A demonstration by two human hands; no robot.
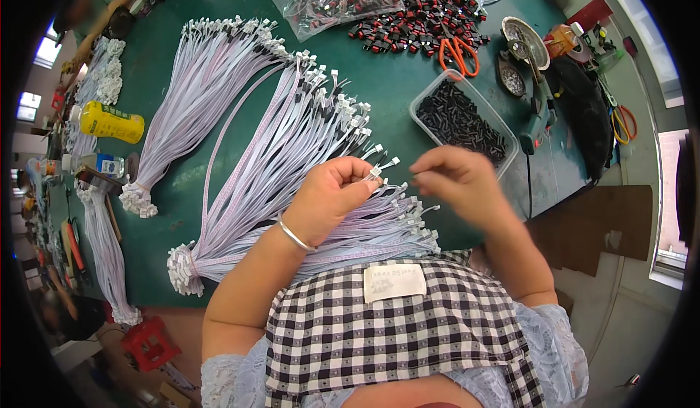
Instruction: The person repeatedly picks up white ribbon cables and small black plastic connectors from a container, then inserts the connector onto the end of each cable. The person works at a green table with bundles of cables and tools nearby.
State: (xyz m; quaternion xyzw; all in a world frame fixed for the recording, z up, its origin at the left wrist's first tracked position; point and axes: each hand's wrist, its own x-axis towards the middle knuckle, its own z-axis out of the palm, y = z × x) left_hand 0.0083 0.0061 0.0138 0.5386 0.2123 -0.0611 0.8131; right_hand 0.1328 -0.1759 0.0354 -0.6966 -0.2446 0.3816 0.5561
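My left hand [332, 189] pinches one white cable near its end, where a small white connector [375, 172] sticks out past the fingertips. Just to the right, my right hand [463, 182] is raised with thumb and fingers drawn together. It is slightly blurred, and whatever it may hold cannot be made out. Under and beyond both hands, a fanned bundle of white flat cables [255, 145] lies on the green table, tied at its left end, its loose ends tipped with white connectors. A clear plastic tub [419, 116] of short black sleeves stands just past my right hand.
A second cable bundle [197, 91] lies at the far left beside a yellow bottle [111, 122]. Beyond the tub are orange-handled scissors [459, 56], a heap of red-and-black parts [419, 21] and a clear bag [332, 0]. A green glue gun [538, 116] rests at the right.
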